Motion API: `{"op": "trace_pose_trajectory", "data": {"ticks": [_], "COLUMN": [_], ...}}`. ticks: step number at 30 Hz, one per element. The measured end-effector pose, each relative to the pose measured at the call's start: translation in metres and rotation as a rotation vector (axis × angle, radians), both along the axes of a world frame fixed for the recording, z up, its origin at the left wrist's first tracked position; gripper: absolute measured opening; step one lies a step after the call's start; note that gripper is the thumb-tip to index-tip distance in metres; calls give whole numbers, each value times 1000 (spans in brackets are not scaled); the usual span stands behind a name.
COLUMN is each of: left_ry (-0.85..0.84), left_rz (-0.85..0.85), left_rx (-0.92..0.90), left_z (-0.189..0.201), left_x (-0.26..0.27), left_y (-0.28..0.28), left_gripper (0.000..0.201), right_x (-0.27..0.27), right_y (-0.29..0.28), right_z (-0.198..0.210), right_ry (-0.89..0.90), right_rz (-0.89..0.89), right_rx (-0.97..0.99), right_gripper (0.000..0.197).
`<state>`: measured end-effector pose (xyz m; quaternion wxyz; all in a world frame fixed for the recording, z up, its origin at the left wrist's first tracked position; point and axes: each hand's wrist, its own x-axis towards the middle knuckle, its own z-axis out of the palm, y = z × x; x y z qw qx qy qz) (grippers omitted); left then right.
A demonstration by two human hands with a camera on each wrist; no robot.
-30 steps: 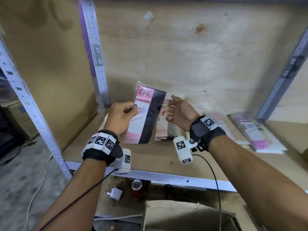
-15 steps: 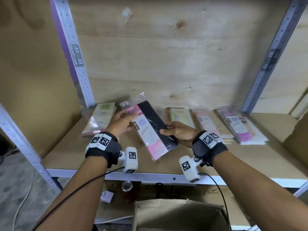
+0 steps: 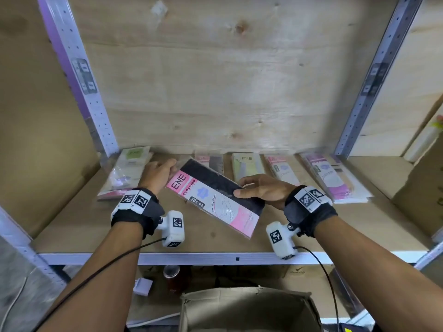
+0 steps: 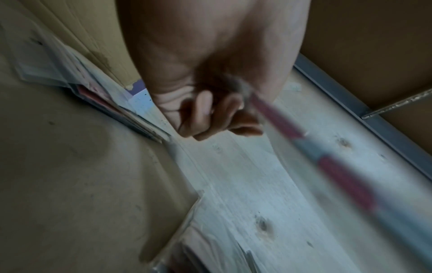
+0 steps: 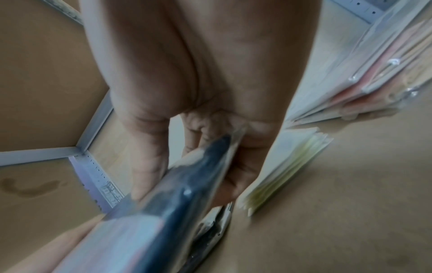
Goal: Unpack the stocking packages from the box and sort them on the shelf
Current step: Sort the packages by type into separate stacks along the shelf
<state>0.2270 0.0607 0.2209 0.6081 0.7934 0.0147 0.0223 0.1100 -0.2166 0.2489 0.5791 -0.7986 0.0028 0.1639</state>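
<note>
- Overhead, the head view shows a pink-and-black stocking package held tilted above the shelf board, print facing up; both wrist views show it only as a blurred edge.
- The left hand grips the package's far left corner; the left wrist view shows curled fingers closed on that end.
- The right hand holds the right long edge, thumb on top; the right wrist view shows fingers beneath the black side.
- 5 packages lie flat along the back: green-topped package at left, a pink-and-black one behind the held package, a yellow one, a pink one, and a purple one at right.
- Shelf back is pale plywood between perforated metal uprights.
- An open cardboard box stands below the shelf edge.
</note>
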Motion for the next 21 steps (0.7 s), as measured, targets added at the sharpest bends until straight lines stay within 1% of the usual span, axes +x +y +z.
{"op": "trace_pose_trajectory", "data": {"ticks": [3,4,6,8,10,11,12,13,15,17,19,21], "left_ry": [54,83,140,158,155,174,234,268,362,392,388,384], "left_rz": [-35,-65,-170,-251,-256,-263,-267,-234,-90,-46,-120,-218], "left_rx": [76,57,-73,-161,-149,-162,-202,-252,-317,-333,-357,-357], "left_z": [1,0,-3,-4,-5,-5,-7,-6,-7,-6,-6,-6], "left_x": [-3,-4,-6,-9,-7,-6,-5,-5,-7,-8,-8,-7], "left_y": [-2,-2,-4,-4,-4,-5,-6,-7,-10,-12,-13,-9], "left_gripper": [40,41,38,29,6,10,9,2,17,21,24,36], "right_x": [0,0,0,0,-1,-1,-2,-2,-4,-4,-5,-6], "right_y": [-2,-3,-4,-5,-5,-5,-5,-5,-5,-6,-7,-7], "right_z": [0,-1,0,1,3,3,3,3,4,5,5,5], "right_ry": [4,5,-1,-20,-30,-28,-28,-31,-37,-38,-31,-22], "right_rz": [11,15,28,40,52,55,56,57,58,57,43,17], "right_rx": [40,54,60,44,45,51,56,58,52,50,49,67], "right_gripper": [20,20,19,16,8,5,3,2,2,9,16,17]}}
